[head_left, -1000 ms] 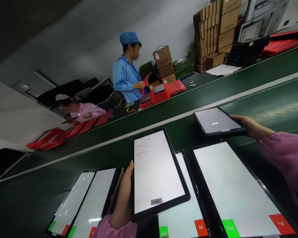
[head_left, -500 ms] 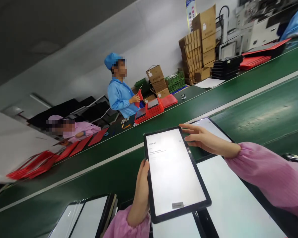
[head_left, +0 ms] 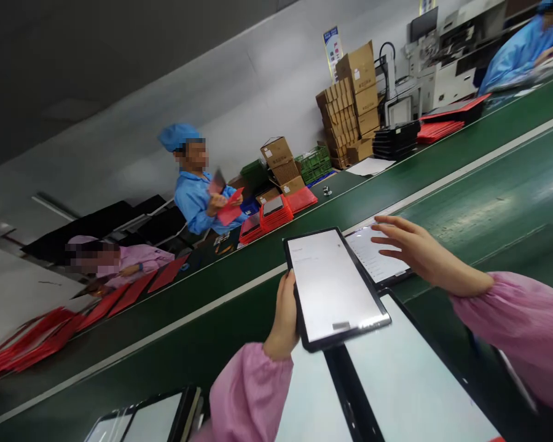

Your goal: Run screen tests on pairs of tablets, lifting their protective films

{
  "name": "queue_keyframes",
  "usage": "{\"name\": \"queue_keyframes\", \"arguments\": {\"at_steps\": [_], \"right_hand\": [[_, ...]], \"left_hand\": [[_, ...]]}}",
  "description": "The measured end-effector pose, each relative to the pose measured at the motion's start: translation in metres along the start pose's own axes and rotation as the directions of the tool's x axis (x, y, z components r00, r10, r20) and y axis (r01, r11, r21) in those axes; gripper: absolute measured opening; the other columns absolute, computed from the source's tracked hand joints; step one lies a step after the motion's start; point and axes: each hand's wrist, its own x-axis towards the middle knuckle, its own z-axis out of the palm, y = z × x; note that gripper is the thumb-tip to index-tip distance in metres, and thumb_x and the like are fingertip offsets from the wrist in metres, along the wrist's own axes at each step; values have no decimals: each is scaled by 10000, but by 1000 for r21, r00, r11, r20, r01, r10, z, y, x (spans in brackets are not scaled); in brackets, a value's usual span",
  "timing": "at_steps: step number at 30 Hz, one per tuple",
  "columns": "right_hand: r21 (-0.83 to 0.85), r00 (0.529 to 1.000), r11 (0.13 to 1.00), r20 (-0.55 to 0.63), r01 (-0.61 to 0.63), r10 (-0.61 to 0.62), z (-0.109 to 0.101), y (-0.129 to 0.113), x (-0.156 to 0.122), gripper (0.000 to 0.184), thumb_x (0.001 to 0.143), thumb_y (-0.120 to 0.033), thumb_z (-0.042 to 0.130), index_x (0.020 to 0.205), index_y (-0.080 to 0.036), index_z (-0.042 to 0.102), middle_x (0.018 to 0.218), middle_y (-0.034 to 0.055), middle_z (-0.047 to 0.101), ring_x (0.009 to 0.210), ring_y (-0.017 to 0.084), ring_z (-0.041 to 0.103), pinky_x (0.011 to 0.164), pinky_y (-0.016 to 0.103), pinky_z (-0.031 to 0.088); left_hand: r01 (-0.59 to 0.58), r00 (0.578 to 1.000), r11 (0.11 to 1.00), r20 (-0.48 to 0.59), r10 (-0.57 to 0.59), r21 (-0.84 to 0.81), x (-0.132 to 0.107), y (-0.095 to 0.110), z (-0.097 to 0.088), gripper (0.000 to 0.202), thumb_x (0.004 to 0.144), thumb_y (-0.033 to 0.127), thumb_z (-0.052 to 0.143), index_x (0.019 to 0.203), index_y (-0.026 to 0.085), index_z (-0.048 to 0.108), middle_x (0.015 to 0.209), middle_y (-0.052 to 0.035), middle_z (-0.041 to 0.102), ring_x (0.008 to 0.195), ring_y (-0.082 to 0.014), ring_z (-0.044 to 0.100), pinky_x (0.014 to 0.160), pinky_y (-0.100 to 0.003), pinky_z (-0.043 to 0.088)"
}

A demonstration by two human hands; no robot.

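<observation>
A black-framed tablet [head_left: 334, 285] with a lit white screen is held tilted up by my left hand [head_left: 286, 316], which grips its left edge. The fingers behind it are hidden. My right hand [head_left: 408, 248] is apart from it on the right, fingers stretched and spread, holding nothing. Under that hand a second lit tablet [head_left: 373, 255] lies on the green belt, lines of text on its screen. Below the held tablet are large white lit panels [head_left: 424, 368] with dark frames, partly covered by it.
More tablets [head_left: 152, 420] stand at the lower left. Across the green belt [head_left: 493, 215], co-workers handle red sleeves [head_left: 276, 212]. Stacked cardboard boxes [head_left: 357, 92], a green crate [head_left: 314, 164] and black stacked items [head_left: 396, 140] are at the back.
My right hand has moved away from the held tablet's right edge to the right. The second tablet's screen now shows a list. A co-worker has lifted a dark sheet-like item beside a red sleeve.
</observation>
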Motion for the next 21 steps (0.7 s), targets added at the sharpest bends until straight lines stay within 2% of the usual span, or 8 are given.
{"name": "queue_keyframes", "arguments": {"at_steps": [3, 6, 9, 12, 14, 16, 19, 21], "right_hand": [[-83, 991, 995, -116, 56, -65, -50, -5, -42, 647, 666, -706, 852, 1148, -293, 727, 1327, 100, 713, 1189, 308, 698, 834, 339, 647], [-241, 963, 969, -242, 60, -120, -89, -6, -102, 644, 594, -790, 838, 1015, -306, 788, 1160, 112, 782, 1064, 357, 753, 788, 426, 681], [-428, 940, 904, -306, 8, -153, -114, -4, -154, 495, 612, -797, 788, 878, -381, 836, 1030, 97, 807, 936, 403, 780, 731, 498, 691], [-531, 947, 847, -268, 11, -180, -126, -1, -182, 332, 673, -766, 729, 798, -477, 830, 923, 51, 808, 836, 412, 781, 668, 500, 689], [-593, 957, 804, -206, 45, -205, -128, 3, -188, 315, 706, -761, 699, 776, -481, 824, 873, 37, 805, 812, 410, 781, 653, 488, 689], [-647, 973, 758, -116, 80, -202, -124, 7, -186, 378, 764, -756, 671, 808, -416, 831, 866, 53, 806, 817, 394, 786, 677, 466, 694], [-685, 980, 709, 38, 169, -196, -109, 17, -170, 458, 875, -708, 635, 888, -288, 819, 870, 91, 801, 781, 325, 785, 652, 391, 683], [-704, 947, 637, 193, 315, -255, -92, 25, -147, 416, 951, -610, 600, 944, -246, 800, 902, 94, 794, 791, 276, 774, 672, 360, 667]], "left_hand": [[57, 998, 998, 35, -56, -31, 48, -5, 47, 331, 995, 460, 639, 1113, 162, 719, 1046, -85, 769, 880, -221, 744, 788, -309, 577], [145, 986, 989, 84, -143, -27, 85, -18, 99, 343, 1030, 446, 608, 1187, 148, 674, 1118, -96, 734, 932, -215, 729, 837, -374, 607], [164, 973, 986, 161, -163, 8, 100, -32, 145, 380, 1018, 431, 650, 1290, 166, 631, 1256, -105, 680, 1052, -230, 698, 904, -445, 617], [120, 960, 990, 246, -135, 73, 99, -36, 174, 389, 1008, 405, 671, 1319, 175, 624, 1314, -112, 657, 1112, -250, 684, 937, -466, 613], [65, 955, 989, 279, -101, 136, 96, -30, 180, 383, 1005, 393, 677, 1320, 181, 628, 1338, -115, 649, 1140, -258, 676, 962, -483, 604], [-21, 959, 978, 279, -39, 208, 90, -17, 171, 367, 997, 363, 688, 1312, 182, 634, 1387, -120, 628, 1201, -273, 651, 1013, -507, 576], [-182, 954, 923, 287, 83, 340, 74, 7, 137, 270, 978, 260, 692, 1244, 214, 685, 1440, -83, 617, 1309, -249, 595, 1138, -413, 468], [-261, 932, 858, 347, 105, 443, 54, 18, 105, 182, 951, 228, 700, 1127, 232, 748, 1292, -50, 709, 1250, -234, 631, 1136, -332, 434]]}}
